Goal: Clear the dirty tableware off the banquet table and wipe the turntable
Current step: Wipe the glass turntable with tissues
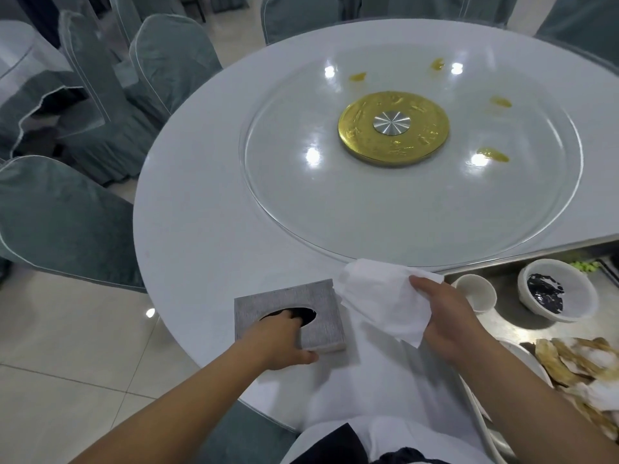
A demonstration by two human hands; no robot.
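The left hand (283, 339) is gripping the grey tissue box (289, 318) at the near edge of the round white desk (201, 202), its fingers reaching into the dark oval opening on top and its thumb pressing the box's near side. The right hand (449, 316) is pinching a white tissue (378, 296), which is hanging open just beside the box and above the desk edge. The glass turntable (402, 212) is lying in the middle of the desk around a gold hub (393, 128), and yellow sauce smears (492, 155) are sitting on the glass. To the right, a steel tray (502, 316) is holding a small white cup (475, 291), a white bowl with dark residue (556, 289) and food scraps (576, 363). Covered chairs (67, 216) are standing around the desk.
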